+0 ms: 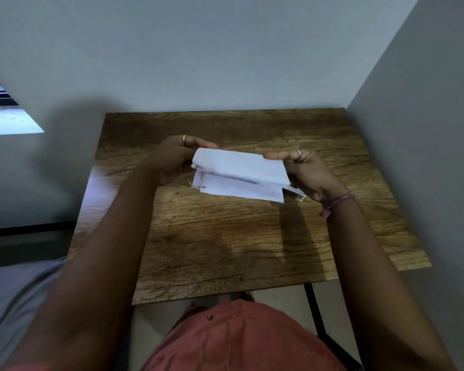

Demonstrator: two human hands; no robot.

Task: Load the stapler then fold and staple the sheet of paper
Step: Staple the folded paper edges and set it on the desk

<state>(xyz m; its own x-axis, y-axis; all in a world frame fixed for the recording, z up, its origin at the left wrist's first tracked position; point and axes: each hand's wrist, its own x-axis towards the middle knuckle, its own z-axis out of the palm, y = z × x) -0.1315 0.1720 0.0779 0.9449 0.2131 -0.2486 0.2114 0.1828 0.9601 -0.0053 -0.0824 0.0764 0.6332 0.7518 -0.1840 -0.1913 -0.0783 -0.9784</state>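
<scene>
A folded white sheet of paper (239, 174) is held up above the wooden table (225, 236), its fold partly open toward me. My left hand (172, 159) grips its left end, fingers curled over the top edge. My right hand (308, 172) grips the right end in the same way. A silver stapler (295, 193) peeks out just under the paper's right corner, below my right hand; most of it is hidden, and whether the hand touches it is unclear.
The table stands in a corner, with grey walls behind (225, 62) and to the right (426, 129). A grey bed surface (16, 295) lies at the left. A black metal table leg (314, 311) shows below the front edge.
</scene>
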